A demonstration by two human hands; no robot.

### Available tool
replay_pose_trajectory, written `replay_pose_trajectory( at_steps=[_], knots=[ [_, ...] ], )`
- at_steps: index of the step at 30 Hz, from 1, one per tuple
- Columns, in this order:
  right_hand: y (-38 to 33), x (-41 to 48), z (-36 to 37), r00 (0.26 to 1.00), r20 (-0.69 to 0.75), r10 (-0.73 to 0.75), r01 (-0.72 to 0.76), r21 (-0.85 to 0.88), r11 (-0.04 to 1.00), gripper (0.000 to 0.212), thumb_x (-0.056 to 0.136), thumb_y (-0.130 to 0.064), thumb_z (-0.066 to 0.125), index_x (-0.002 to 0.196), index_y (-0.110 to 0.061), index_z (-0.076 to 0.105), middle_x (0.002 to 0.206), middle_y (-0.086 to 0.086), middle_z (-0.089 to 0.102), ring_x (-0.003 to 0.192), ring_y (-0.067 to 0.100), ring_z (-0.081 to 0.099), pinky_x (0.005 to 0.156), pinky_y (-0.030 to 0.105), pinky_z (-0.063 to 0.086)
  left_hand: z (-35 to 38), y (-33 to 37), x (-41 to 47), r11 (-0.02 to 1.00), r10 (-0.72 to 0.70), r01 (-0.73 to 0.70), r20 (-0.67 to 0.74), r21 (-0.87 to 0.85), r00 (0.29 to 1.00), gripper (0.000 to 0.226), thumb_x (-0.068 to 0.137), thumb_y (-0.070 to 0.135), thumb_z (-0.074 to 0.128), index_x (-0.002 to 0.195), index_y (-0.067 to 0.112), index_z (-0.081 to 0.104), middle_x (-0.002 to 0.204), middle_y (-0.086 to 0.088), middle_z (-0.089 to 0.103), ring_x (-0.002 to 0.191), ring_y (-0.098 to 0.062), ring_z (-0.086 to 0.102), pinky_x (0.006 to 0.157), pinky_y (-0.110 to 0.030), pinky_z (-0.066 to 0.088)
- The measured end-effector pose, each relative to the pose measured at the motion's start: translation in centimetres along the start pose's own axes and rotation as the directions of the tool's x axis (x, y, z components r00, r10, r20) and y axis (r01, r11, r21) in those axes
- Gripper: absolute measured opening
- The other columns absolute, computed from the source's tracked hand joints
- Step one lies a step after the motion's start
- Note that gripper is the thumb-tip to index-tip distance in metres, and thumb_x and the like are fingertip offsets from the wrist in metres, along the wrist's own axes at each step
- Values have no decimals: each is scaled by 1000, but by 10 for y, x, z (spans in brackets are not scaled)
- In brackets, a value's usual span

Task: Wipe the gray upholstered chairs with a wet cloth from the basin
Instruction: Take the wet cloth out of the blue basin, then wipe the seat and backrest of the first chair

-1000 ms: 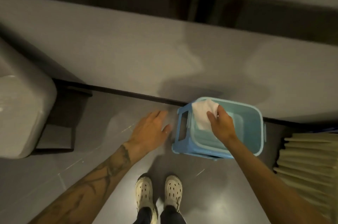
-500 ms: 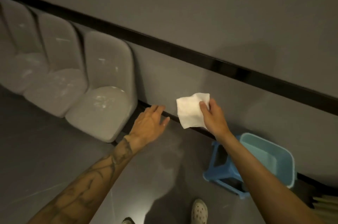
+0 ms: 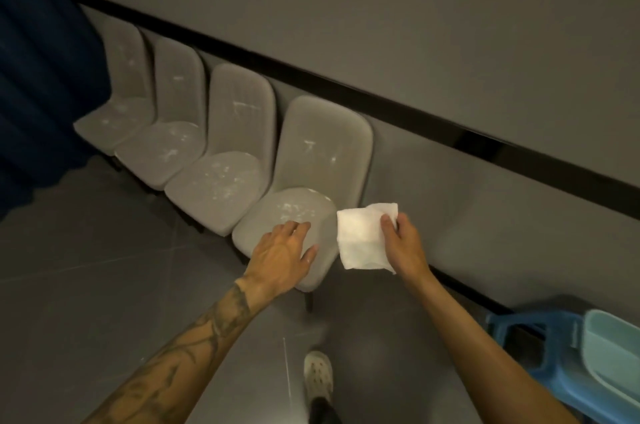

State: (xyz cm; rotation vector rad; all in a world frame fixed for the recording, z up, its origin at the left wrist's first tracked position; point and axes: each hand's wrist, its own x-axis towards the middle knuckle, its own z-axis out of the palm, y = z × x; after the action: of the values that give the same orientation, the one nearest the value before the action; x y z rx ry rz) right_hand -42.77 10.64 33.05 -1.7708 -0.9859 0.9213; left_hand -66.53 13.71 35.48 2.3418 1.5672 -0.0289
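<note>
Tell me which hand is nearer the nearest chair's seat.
Left. The left hand is over the seat; the right hand, pinching the cloth, is beyond its right edge.

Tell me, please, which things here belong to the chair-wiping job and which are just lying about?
For the job: white cloth, pinched in the right hand; four gray chairs; basin.
Just lying about: blue stool; dark blue curtain.

Cloth (image 3: pixel 363 236) from basin (image 3: pixel 613 351) to chair (image 3: pixel 322 146)
</note>
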Motion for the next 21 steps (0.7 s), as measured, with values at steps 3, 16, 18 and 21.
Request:
replay_pose_trajectory(
  at_steps=[3, 16, 18, 21],
  knots=[
    [-7, 24, 45, 1000, -8, 29, -29, 23, 999, 25, 104, -34, 44, 89, -16, 52, 86, -3, 60, 79, 12, 59, 65, 27, 46, -10, -46, 25, 998, 20, -20, 6, 57, 1000, 61, 108, 48, 43, 162, 21, 34, 159, -3, 44, 140, -25, 46, 115, -38, 36],
    [-3, 127, 190, 949, -229, 218, -215, 38, 976, 19, 104, -35, 44, 105, -19, 54, 105, 3, 64, 97, 23, 61, 87, 43, 53, -5, -213, 170, 985, 112, -126, 119, 122, 987, 62, 110, 50, 39, 163, 19, 32, 161, -4, 43, 145, -25, 42, 120, -38, 32],
    [8, 135, 210, 931, -262, 253, -249, 48, 967, 17, 104, -34, 44, 101, -20, 55, 102, 3, 64, 94, 22, 61, 83, 39, 51, 8, -235, 187, 982, 132, -150, 151, 117, 980, 63, 109, 50, 39, 163, 19, 32, 162, -3, 43, 145, -25, 42, 120, -38, 32],
    [31, 148, 247, 896, -333, 295, -292, 59, 955, 24, 104, -33, 44, 96, -14, 57, 92, 1, 62, 86, 20, 60, 74, 32, 45, 37, -272, 214, 980, 163, -182, 201, 79, 966, 63, 109, 50, 41, 163, 18, 33, 162, -5, 44, 146, -27, 43, 121, -41, 33]
  ],
)
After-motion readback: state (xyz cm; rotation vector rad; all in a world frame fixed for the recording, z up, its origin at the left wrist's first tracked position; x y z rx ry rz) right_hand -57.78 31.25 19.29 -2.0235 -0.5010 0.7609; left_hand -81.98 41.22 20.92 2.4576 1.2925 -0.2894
